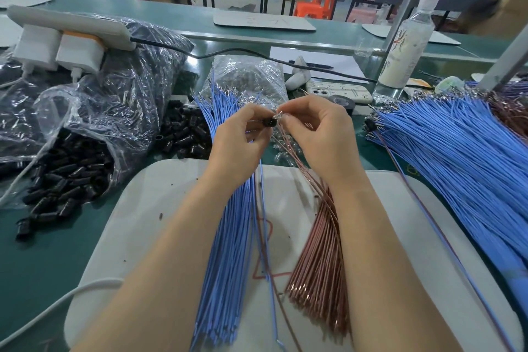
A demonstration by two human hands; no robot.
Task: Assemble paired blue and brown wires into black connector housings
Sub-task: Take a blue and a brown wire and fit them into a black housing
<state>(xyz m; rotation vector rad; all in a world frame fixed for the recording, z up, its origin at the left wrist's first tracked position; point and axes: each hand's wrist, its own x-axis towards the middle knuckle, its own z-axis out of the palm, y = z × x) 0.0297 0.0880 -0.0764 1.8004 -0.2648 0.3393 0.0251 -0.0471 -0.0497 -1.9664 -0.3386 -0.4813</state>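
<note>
From my end, the left hand [237, 134] has its grip clamped on one black connector housing [270, 122], held up above the far edge of the white pad [148, 208]. The right hand [317, 134] has its grip pinched together on the metal-tipped end of a brown wire [289, 147], right at the housing's mouth; I judge the insertion under way, not finished. My worry is that the tip is tiny and half hidden by fingertips, so it could enter the wrong cavity or stop short of latching and pull out later, and an angled push could bend the terminal. Strands trail from the hands over the blue wire bundle [225, 237] and brown wire bundle [320, 266] on the pad, so a tug could snag neighbours. Spare housings [65, 177] spill from a bag on the tabletop [34, 260] at left. As for writing, the bottle [405, 46] shows a red figure with text too blurred to read, the far board [264, 20] has a scrawl I can't make out, and the pad carries only a red outline [258, 271]
</note>
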